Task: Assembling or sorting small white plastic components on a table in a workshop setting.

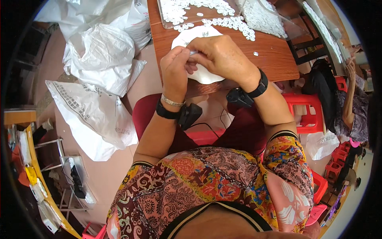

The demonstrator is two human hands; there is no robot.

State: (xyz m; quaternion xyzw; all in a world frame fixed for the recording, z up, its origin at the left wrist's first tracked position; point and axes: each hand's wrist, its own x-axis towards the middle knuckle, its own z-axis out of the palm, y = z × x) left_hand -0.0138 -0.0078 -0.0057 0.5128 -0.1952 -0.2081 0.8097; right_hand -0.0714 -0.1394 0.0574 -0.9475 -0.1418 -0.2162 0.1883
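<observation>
Both hands meet over a white dish (181, 38) at the near edge of the wooden table. Between their fingertips is a small whitish piece (193, 52), too small and too covered to name. My left hand (175, 69) pinches it from the left with curled fingers. From the right, my right hand (223, 53) closes thumb and forefinger on the same piece. Small grey marks or bits show on the dish just beyond my fingers; the hands hide much of its middle. Small white plastic pieces with holes (234, 26) lie spread behind the dish.
A clear tray (164, 20) of such pieces and a filled clear bag (262, 22) stand at the table's far side. Large white sacks (97, 55) crowd the floor at left. Red stools (308, 113) and another person (350, 105) are to the right.
</observation>
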